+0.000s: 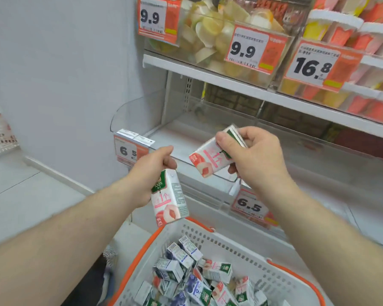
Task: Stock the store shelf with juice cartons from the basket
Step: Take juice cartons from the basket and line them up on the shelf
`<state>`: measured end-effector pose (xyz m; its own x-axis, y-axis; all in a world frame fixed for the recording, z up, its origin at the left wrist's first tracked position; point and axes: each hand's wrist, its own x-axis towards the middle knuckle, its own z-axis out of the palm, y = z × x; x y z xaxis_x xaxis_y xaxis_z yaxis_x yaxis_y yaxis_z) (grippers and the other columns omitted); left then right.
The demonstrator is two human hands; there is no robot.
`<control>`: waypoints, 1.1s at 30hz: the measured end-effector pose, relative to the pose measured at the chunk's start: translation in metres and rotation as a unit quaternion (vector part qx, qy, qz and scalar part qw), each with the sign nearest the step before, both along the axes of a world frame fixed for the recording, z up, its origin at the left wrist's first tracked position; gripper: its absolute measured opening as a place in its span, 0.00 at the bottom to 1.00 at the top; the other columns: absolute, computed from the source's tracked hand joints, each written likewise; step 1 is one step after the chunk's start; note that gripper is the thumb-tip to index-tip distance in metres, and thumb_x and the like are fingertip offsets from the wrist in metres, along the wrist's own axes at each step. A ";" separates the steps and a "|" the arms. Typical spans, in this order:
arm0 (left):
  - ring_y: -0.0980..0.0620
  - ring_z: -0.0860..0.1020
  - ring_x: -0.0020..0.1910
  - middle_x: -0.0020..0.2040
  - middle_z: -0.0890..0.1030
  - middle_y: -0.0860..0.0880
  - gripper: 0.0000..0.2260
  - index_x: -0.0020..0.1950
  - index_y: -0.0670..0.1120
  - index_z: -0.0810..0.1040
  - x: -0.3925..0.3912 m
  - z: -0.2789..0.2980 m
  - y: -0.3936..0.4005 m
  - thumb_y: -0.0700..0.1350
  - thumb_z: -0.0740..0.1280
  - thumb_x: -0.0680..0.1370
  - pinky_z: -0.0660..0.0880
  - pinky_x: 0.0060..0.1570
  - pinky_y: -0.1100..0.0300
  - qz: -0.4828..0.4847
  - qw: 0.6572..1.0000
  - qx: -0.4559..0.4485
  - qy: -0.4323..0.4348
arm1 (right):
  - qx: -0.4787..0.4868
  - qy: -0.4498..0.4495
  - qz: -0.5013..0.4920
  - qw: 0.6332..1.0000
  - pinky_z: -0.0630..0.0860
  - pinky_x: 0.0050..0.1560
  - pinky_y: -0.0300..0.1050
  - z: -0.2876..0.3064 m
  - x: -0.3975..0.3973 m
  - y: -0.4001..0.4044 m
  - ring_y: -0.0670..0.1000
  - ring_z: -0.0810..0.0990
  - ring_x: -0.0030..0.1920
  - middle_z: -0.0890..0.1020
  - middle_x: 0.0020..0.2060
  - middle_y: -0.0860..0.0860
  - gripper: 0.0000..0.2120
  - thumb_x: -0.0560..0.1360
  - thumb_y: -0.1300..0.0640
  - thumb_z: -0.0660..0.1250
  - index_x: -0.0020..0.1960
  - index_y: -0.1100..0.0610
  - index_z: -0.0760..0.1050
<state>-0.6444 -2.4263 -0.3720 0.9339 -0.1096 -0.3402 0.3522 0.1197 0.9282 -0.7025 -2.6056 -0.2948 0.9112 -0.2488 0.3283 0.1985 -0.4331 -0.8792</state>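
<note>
Two small white-and-pink peach juice cartons are held up at once, in front of the store shelf. The left hand [152, 171] is curled around the top of an upright white-and-pink peach carton [169, 198], which is gripped from behind and hangs just above the far rim of the basket. The right hand [253, 157] is wrapped around the green-topped end of a second peach carton [210, 157], which is tilted with its pink fruit end pointing down and to the left, in front of the shelf's clear plastic front lip.

The white lower shelf [181, 142] is seen behind both cartons, bare along its visible left part, with an orange-and-white price tag reading 6.5 [249, 206] clipped below the right hand and another one [128, 150] partly hidden behind the left hand.

Below, the white perforated plastic basket with orange handles [230, 246] is seen holding a loose heap of small cartons [192, 281], pink peach ones mixed with purple-blue ones. On the shelf above, clear bins of packaged fruit cups [212, 34] are fronted by orange tags marked 9.9 and 16.8.
</note>
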 end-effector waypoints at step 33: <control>0.48 0.75 0.28 0.34 0.76 0.43 0.30 0.51 0.41 0.77 0.027 -0.055 0.013 0.69 0.62 0.73 0.71 0.34 0.58 0.035 0.959 -0.200 0.198 | -0.040 0.342 0.175 0.923 0.73 0.32 0.41 -0.065 0.141 0.064 0.51 0.76 0.29 0.81 0.39 0.54 0.16 0.72 0.46 0.75 0.47 0.58 0.77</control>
